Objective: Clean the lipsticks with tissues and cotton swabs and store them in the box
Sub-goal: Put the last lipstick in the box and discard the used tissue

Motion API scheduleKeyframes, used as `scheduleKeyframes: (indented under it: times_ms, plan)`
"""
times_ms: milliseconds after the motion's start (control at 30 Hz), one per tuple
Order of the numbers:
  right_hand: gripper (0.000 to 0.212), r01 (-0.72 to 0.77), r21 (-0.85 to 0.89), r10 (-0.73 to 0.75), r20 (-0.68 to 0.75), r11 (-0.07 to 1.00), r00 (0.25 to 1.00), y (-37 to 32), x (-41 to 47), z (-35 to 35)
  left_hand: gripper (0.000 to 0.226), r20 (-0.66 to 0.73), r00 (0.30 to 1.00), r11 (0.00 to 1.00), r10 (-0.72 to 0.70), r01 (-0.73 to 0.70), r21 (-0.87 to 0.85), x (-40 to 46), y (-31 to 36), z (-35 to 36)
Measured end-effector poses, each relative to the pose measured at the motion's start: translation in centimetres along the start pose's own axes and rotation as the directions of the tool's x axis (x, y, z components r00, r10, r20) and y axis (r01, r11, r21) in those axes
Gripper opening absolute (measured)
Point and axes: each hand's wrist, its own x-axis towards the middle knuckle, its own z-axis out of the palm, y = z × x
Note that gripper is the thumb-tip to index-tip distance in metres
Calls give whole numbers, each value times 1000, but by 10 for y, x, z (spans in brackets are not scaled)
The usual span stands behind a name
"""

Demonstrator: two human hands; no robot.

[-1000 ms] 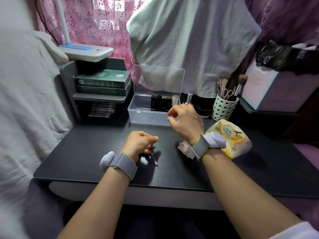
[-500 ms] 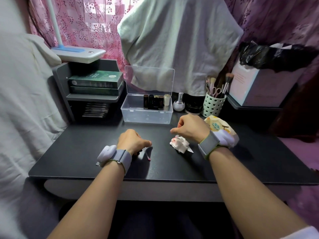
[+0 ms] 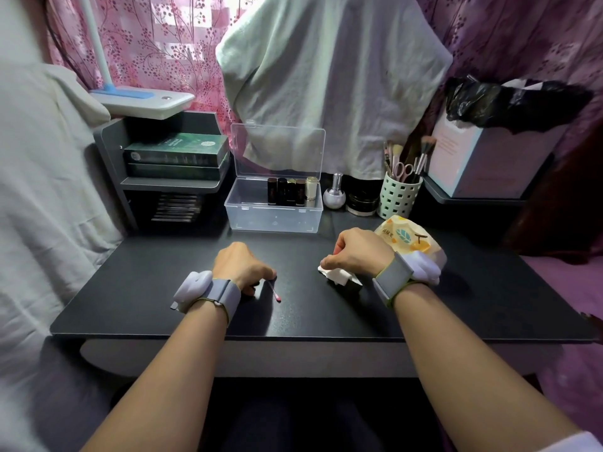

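A clear plastic box (image 3: 274, 220) stands at the back of the black desk (image 3: 163, 288) with its lid up. Several capped lipsticks (image 3: 290, 190) stand upright in a row along its rear wall. My left hand (image 3: 243, 267) rests on the desk with curled fingers, its fingertips pinching the top of a cotton swab (image 3: 275, 292) whose pink-stained tip touches the desk. My right hand (image 3: 359, 256) is curled over a crumpled white tissue (image 3: 339, 276), gripping its upper edge.
A yellow tissue pack (image 3: 408, 236) lies just behind my right wrist. A silver bottle (image 3: 334, 195), a dark jar (image 3: 362, 203) and a perforated brush holder (image 3: 399, 199) stand right of the box. A grey shelf with green boxes (image 3: 176, 154) stands at the left.
My right hand drew back from the box and came down on the crumpled tissue. My left hand stayed on the desk with the swab.
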Motion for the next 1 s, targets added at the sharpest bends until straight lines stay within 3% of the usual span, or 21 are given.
scheduleKeyframes:
  times_ms: [367,600,767,933,1000]
  plan:
    - [23,-9,5,9,30,1000,1000,-3,1,10,18,46,999,999,-11,13,-42,5,-3,2]
    - [34,24,190,-10,-77,981,997,-11,-3,7,22,76,997,937,31,-3,-350,9,-1,16]
    - [35,22,475,29,-101,879,994,-13,5,14,14,112,991,806,74,6,-592,1,16,16]
    - [43,33,713,53,-98,701,994,-21,6,17,12,71,994,752,88,-19,-659,-2,28,15]
    - [35,32,760,55,-89,649,995,-24,6,14,11,51,995,737,86,-29,-675,-1,31,16]
